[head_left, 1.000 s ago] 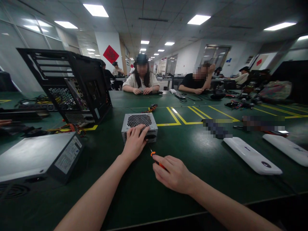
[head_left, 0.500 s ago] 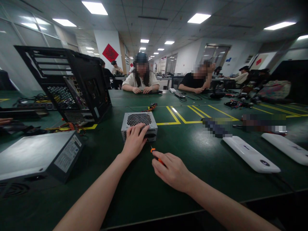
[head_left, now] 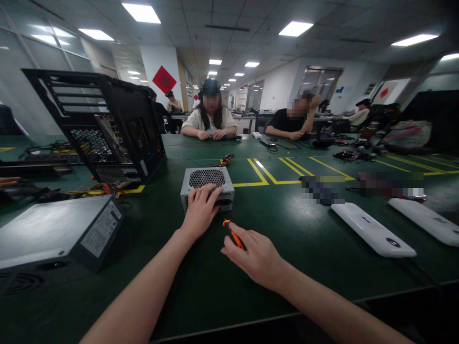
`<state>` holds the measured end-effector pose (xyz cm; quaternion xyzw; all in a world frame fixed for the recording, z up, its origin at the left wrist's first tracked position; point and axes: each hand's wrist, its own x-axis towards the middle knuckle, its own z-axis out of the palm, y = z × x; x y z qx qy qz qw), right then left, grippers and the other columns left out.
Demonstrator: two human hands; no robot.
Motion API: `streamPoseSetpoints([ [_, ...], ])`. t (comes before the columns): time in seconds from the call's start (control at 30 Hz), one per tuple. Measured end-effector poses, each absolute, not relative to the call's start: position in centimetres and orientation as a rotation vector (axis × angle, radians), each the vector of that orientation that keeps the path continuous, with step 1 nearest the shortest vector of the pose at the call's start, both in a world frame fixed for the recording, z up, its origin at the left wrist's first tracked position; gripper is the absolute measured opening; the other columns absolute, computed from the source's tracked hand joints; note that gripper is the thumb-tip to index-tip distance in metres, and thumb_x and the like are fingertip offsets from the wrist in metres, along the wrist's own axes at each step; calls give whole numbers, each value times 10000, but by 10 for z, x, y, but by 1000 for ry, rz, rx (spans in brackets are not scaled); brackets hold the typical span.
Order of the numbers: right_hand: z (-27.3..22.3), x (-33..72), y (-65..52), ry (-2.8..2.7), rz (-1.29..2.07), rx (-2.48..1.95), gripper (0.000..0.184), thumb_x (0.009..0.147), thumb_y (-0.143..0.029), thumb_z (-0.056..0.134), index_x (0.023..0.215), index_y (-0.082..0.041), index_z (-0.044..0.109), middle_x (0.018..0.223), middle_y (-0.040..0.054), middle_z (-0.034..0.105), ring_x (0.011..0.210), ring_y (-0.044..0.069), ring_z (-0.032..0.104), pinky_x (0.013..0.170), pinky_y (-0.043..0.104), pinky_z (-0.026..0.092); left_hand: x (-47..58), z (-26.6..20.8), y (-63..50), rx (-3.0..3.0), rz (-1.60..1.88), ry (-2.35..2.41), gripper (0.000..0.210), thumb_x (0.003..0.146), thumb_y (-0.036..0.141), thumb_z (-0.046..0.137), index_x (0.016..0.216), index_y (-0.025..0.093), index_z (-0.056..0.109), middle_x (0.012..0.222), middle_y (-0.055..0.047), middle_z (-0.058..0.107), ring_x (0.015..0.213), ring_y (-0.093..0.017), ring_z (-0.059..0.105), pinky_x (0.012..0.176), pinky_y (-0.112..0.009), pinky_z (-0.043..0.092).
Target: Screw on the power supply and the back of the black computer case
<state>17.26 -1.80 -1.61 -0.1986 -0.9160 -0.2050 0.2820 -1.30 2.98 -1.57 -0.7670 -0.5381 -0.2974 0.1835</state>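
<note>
A small grey metal power supply (head_left: 186, 187) with a honeycomb grille on top sits on the green table in front of me. My left hand (head_left: 201, 210) grips its near side, the fingers curled over the front edge and covering part of that face. In my right hand (head_left: 254, 253) is an orange and black screwdriver (head_left: 234, 235), its handle lying between thumb and fingers. The thin shaft points up toward the lower front of the power supply, close to my left fingertips. Whether the tip touches a screw is too small to tell.
A black computer case (head_left: 114, 124) stands at the left, with a larger grey power supply (head_left: 71, 229) nearer me. Bundled wires (head_left: 224, 160) lie behind the small unit. White power banks (head_left: 373, 229) rest at the right. Two people sit across the table (head_left: 304, 296).
My right hand's fingers have shifted on the screwdriver, showing more of its orange handle. The screwdriver has moved slightly up and left. My left hand and the power supply have stayed put.
</note>
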Motion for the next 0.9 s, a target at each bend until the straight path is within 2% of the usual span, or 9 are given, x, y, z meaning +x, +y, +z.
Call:
streamPoseSetpoints([
  [0.1,-16,171,-20,-2442,-509,-539,189,829,-295,462,931,-148,521,1016,163,558,818,188,579,656,276,490,-13,-16,30,-2159,-846,-1514,477,741,154,485,1208,211,409,1214,-97,445,1114,-227,384,922,-388,249],
  [0.27,-17,168,-22,-2436,-529,-542,161,791,-140,452,931,-114,528,974,147,566,875,193,566,715,267,480,-13,-17,31,-2150,-856,-1515,480,735,152,491,1204,218,415,1211,-94,450,1109,-229,393,926,-388,246],
  [0.47,-10,178,-16,-2354,-428,-754,146,820,-225,459,920,-144,528,750,46,590,605,126,546,533,243,443,-12,-15,29,-2153,-882,-1515,470,740,174,503,1200,213,418,1225,-93,444,1127,-225,380,934,-384,244],
  [0.67,-5,191,-14,-2186,-201,-733,127,791,-194,490,907,-162,529,743,27,599,632,123,554,587,247,436,-10,-17,31,-2133,-908,-1542,448,746,172,502,1185,224,430,1217,-86,453,1122,-217,391,926,-379,260],
  [0.77,0,197,-12,-1944,15,-799,207,795,-186,477,994,-188,532,789,18,601,661,119,563,627,254,443,-10,-15,29,-2141,-914,-1546,447,744,190,511,1183,225,434,1213,-86,459,1124,-218,394,930,-381,260],
  [0.9,3,196,6,-1469,590,-1023,384,777,-247,517,1159,-234,477,1011,26,571,824,134,563,759,291,437,-16,-6,23,-2111,-1030,-1545,502,753,267,502,1237,220,378,1264,-92,419,1187,-220,341,970,-389,224],
])
